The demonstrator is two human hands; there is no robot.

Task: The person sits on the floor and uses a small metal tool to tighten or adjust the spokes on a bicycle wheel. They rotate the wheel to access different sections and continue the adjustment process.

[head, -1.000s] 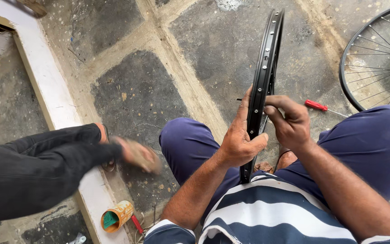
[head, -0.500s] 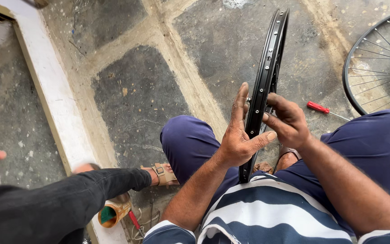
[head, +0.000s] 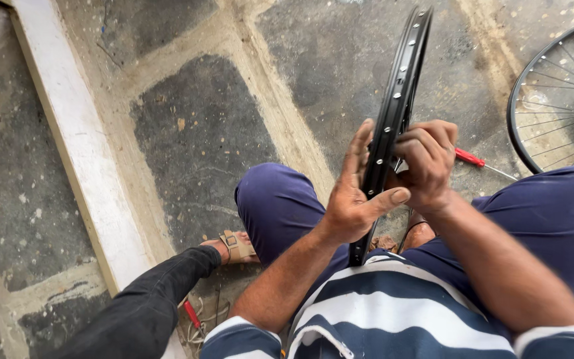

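The black metal bicycle rim point(head: 393, 126) stands upright on edge between the seated person's knees, running from 12 o'clock at the top of the view down to the lap at 6 o'clock. Small spoke holes line its inner channel.

The left hand point(head: 357, 199) presses flat against the left face of the bicycle rim, fingers extended upward and thumb pointing toward 3 o'clock across the rim's edge. The palm braces the rim rather than wrapping it. The right hand point(head: 426, 163) is curled closed against the right face of the rim, at 3 o'clock from the left hand, fingertips pinched at the channel. Whether a small part sits between the fingertips cannot be determined.

Surrounding items:
- A red-handled screwdriver point(head: 476, 161) lies on the stone floor point(head: 187, 133), just beside the right hand at 3 o'clock.
- A spoked black bicycle wheel point(head: 556, 100) lies at 2 o'clock, well apart from the rim.
- A white painted curb point(head: 74, 146) runs diagonally from 11 o'clock to 7 o'clock.
- Another person's black-sleeved leg with a tan sandal point(head: 237, 246) enters from 7 o'clock, the sandal near the seated person's left knee.
- A small red-handled tool point(head: 192, 314) lies at 7 o'clock beside that leg.
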